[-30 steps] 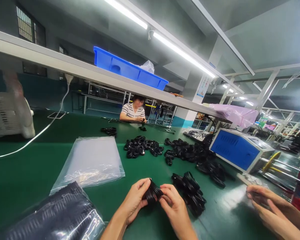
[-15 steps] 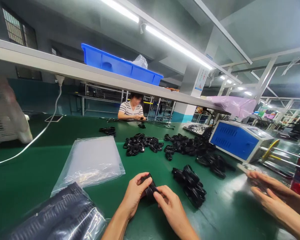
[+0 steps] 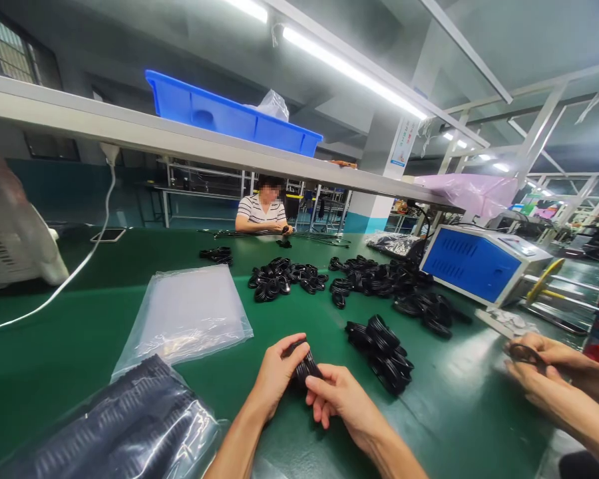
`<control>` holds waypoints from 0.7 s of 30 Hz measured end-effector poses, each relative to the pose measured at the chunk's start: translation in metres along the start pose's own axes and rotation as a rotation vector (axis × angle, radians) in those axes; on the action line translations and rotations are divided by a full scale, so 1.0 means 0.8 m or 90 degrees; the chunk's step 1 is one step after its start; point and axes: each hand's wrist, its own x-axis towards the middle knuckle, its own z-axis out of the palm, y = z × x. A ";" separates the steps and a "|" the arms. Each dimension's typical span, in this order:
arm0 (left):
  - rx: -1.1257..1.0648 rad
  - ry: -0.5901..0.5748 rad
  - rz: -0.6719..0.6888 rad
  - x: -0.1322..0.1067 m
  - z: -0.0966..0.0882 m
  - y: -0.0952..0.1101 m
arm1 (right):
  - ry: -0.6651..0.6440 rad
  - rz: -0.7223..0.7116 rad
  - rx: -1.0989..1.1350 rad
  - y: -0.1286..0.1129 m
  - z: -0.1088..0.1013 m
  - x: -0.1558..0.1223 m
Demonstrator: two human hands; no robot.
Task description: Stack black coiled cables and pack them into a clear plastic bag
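Observation:
A coiled black cable [image 3: 307, 365] is held over the green table, low in the middle of the head view. My left hand [image 3: 279, 370] grips its upper left side between thumb and fingers. Pinching the lower right side of the same coil is my right hand [image 3: 337, 399], its other fingers curled below. Just right of my hands lies a pile of coiled black cables [image 3: 382, 356]. A clear bag of dark packed items [image 3: 124, 419] rests to the lower left, and a stack of clear plastic bags [image 3: 192, 309] sits behind it.
More cable coils [image 3: 284, 276] lie farther back, with another heap [image 3: 379, 279] to their right. A co-worker's hands [image 3: 549, 372] hold a dark loop at right. Another person [image 3: 261, 211] sits across the table. A blue machine [image 3: 472, 266], a phone [image 3: 108, 235] and an overhead shelf [image 3: 219, 145] surround the workspace.
My right hand has shifted slightly on the coil, its fingers now lower. The co-worker's hands at right now show a dark cable loop. The view has tilted a little.

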 end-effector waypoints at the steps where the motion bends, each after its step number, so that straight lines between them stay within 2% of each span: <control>1: 0.003 -0.022 0.002 -0.002 -0.001 0.002 | 0.003 0.006 0.015 -0.001 -0.001 0.000; 5: 0.004 -0.136 -0.009 -0.007 -0.004 0.005 | -0.003 0.031 0.069 -0.006 -0.008 0.000; 8: 0.008 -0.177 -0.014 -0.008 -0.004 0.003 | -0.017 0.039 0.100 -0.007 -0.012 0.001; 17: 0.062 -0.155 0.019 0.001 0.000 -0.012 | -0.049 0.062 0.152 -0.001 -0.015 0.004; 21: 0.122 -0.144 0.037 0.003 0.001 -0.014 | -0.028 0.076 0.177 -0.002 -0.015 0.004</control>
